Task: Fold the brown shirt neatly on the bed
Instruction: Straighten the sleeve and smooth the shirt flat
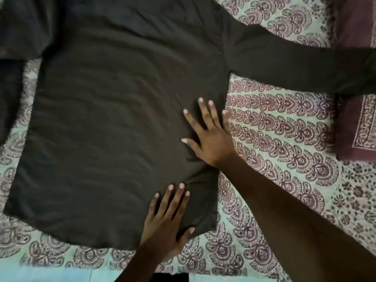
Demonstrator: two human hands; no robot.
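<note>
The brown shirt, soft matte cloth with light ripples, lies spread flat on the bed sheet. Its long sleeve is stretched out sideways. The right hand presses flat on the shirt's side edge, fingers straight and spread. The left hand rests flat at the shirt's hem corner, fingers straight. The sheet is pale, printed with maroon fan-shaped motifs. A maroon pillow lies under the sleeve's end.
</note>
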